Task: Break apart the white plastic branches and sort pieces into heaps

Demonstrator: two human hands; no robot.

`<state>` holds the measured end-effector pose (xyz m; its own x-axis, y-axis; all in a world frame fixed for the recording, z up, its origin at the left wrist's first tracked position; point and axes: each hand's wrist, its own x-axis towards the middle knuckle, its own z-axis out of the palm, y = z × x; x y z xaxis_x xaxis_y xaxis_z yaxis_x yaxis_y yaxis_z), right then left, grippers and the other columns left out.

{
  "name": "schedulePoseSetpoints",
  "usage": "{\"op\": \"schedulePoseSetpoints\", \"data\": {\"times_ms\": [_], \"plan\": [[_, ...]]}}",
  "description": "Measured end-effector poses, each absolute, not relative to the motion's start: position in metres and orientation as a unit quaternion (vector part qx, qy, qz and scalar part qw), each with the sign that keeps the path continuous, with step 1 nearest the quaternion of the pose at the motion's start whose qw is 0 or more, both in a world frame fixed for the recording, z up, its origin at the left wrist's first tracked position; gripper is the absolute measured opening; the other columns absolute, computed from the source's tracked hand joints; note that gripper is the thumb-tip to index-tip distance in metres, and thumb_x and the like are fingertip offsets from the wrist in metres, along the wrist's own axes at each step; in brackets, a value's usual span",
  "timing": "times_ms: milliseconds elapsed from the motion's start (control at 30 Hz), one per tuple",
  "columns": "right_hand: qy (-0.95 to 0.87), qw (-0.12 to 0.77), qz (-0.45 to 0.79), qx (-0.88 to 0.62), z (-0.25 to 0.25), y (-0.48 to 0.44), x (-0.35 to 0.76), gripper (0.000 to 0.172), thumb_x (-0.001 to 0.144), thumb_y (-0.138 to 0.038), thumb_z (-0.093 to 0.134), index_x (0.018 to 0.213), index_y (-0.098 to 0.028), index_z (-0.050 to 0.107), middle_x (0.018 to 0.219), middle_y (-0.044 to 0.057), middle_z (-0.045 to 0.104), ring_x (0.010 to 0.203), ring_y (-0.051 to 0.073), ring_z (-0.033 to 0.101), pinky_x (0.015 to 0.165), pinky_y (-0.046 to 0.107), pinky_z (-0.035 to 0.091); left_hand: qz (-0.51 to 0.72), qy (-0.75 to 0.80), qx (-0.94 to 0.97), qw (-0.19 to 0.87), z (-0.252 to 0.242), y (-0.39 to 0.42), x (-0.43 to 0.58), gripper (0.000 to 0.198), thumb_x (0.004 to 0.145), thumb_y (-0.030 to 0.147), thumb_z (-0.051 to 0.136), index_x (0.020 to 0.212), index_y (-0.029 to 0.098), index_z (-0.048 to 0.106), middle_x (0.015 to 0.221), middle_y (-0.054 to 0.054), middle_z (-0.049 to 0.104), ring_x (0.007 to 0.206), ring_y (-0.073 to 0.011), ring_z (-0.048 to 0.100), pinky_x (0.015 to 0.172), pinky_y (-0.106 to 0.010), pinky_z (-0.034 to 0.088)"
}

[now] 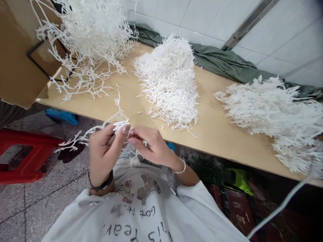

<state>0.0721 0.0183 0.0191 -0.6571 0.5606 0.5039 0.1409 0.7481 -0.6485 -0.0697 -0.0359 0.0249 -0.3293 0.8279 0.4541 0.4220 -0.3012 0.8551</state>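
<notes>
My left hand [104, 149] is closed around a white branching plastic stem [97, 127], whose forked ends stick out to the left and upward. A small bunch of short white sprigs [120, 126] shows between its thumb and fingers. Close beside it, my right hand [151, 144] pinches the tip of a white sprig [130, 132] between thumb and fingertips. Both hands are above my lap, just in front of the table edge. More white pieces [135, 158] lie below the hands on my clothes, partly hidden.
On the table [209, 114] are a tangled heap of branching white stems [91, 37], a middle pile of short white sprigs [171, 80] and a right pile of longer white pieces [272, 114]. Green cloth [222, 62] runs along the wall. A red stool [27, 154] stands left, near a cardboard box [20, 50].
</notes>
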Motion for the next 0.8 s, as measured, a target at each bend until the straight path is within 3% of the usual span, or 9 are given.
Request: {"op": "schedulePoseSetpoints", "data": {"times_ms": [67,133,200,267,333,433,533,633,800], "plan": [[-0.909,0.301,0.222,-0.186,0.012,0.031,0.071,0.035,0.098,-0.042,0.036,0.105,-0.016,0.057,0.103,0.008,0.066,0.100,0.018,0.059,0.090,0.035,0.047,0.610,0.594,0.496,0.171,0.020,-0.038,-0.079,0.032,0.086,0.035,0.062,0.060,0.017,0.059,0.048,0.005,0.036,0.046,-0.0080,0.030,0.045,-0.026,0.022],[-0.942,0.211,0.157,-0.209,0.003,0.050,0.074,0.046,0.098,-0.045,0.034,0.128,-0.015,0.050,0.135,0.012,0.055,0.128,0.023,0.046,0.108,0.044,0.035,0.649,0.613,0.427,0.145,0.018,-0.038,-0.090,0.033,0.084,0.037,0.064,0.059,0.017,0.061,0.047,0.005,0.037,0.045,-0.0082,0.029,0.045,-0.027,0.021],[-0.953,0.121,0.111,-0.253,-0.005,0.070,0.080,0.055,0.098,-0.047,0.031,0.142,-0.014,0.038,0.151,0.012,0.037,0.141,0.026,0.031,0.116,0.047,0.025,0.678,0.613,0.384,0.130,0.017,-0.038,-0.101,0.035,0.084,0.039,0.064,0.058,0.016,0.061,0.047,0.004,0.038,0.046,-0.0088,0.032,0.046,-0.027,0.022],[-0.942,0.075,0.053,-0.323,-0.007,0.088,0.089,0.061,0.097,-0.049,0.029,0.143,-0.009,0.036,0.152,0.016,0.034,0.143,0.030,0.028,0.118,0.052,0.018,0.683,0.613,0.371,0.139,0.018,-0.038,-0.109,0.034,0.085,0.040,0.064,0.059,0.017,0.062,0.048,0.003,0.039,0.048,-0.0099,0.034,0.047,-0.028,0.023],[-0.919,0.059,-0.015,-0.390,-0.001,0.102,0.095,0.062,0.097,-0.049,0.028,0.135,-0.003,0.047,0.143,0.022,0.045,0.137,0.033,0.037,0.117,0.057,0.016,0.672,0.618,0.377,0.156,0.020,-0.037,-0.115,0.031,0.085,0.039,0.063,0.063,0.018,0.063,0.050,0.003,0.039,0.050,-0.0106,0.035,0.048,-0.027,0.023],[-0.913,0.081,-0.074,-0.393,0.016,0.120,0.088,0.058,0.098,-0.045,0.028,0.124,-0.001,0.056,0.133,0.023,0.055,0.130,0.032,0.046,0.115,0.053,0.023,0.653,0.622,0.403,0.154,0.023,-0.035,-0.117,0.034,0.086,0.040,0.062,0.060,0.018,0.062,0.048,0.003,0.040,0.048,-0.0100,0.035,0.046,-0.026,0.025],[-0.944,0.073,-0.081,-0.313,0.026,0.140,0.066,0.056,0.098,-0.043,0.030,0.138,-0.006,0.044,0.150,0.015,0.038,0.141,0.028,0.032,0.118,0.046,0.020,0.638,0.617,0.433,0.159,0.028,-0.030,-0.113,0.036,0.086,0.042,0.060,0.060,0.018,0.060,0.048,0.004,0.042,0.048,-0.0091,0.037,0.046,-0.025,0.027],[-0.951,-0.023,-0.059,-0.302,0.023,0.157,0.053,0.057,0.099,-0.039,0.031,0.144,-0.005,0.035,0.155,0.016,0.027,0.144,0.029,0.026,0.119,0.048,0.016,0.617,0.604,0.475,0.168,0.033,-0.023,-0.107,0.035,0.088,0.041,0.059,0.062,0.017,0.062,0.049,0.004,0.042,0.047,-0.0083,0.038,0.047,-0.024,0.028],[-0.943,-0.053,-0.047,-0.326,0.037,0.144,0.082,0.046,0.097,-0.037,0.037,0.115,-0.004,0.063,0.132,0.021,0.056,0.132,0.033,0.045,0.116,0.056,0.018,0.618,0.579,0.492,0.202,0.041,-0.017,-0.097,0.035,0.089,0.040,0.058,0.063,0.017,0.062,0.048,0.004,0.041,0.046,-0.0086,0.036,0.045,-0.024,0.027]]}}
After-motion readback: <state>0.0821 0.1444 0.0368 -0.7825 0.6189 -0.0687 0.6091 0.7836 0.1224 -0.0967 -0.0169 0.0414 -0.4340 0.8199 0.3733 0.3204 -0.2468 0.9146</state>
